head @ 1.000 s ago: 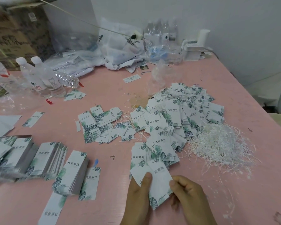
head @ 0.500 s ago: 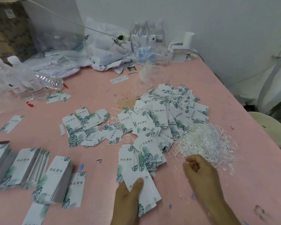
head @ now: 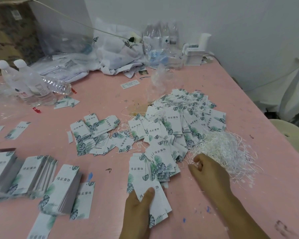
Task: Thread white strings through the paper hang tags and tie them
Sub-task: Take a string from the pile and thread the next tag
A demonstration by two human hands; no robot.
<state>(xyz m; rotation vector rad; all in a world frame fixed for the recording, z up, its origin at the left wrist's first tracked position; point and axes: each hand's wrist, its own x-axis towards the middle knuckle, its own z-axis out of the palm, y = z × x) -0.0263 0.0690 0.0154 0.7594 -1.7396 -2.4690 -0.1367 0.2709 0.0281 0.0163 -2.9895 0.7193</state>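
My left hand (head: 138, 206) grips a small stack of white hang tags with green leaf prints (head: 158, 204) near the table's front edge, thumb on top. My right hand (head: 209, 171) has reached to the near edge of the heap of white strings (head: 226, 150), its fingers curled and pinching at strands there. A big pile of tags with strings in them (head: 178, 121) lies beyond both hands. More loose tags (head: 95, 135) lie scattered to the left of that pile.
Neat stacks of tags (head: 36, 175) stand at the front left on the pink table (head: 110, 94). Water bottles (head: 31, 87) sit at the back left. Plastic bags (head: 114, 50) and a white holder (head: 197, 52) line the wall. A pale stool (head: 293, 133) stands at the right.
My right hand has left the tag stack and moved right and away to the string heap. My left hand keeps hold of the tags.
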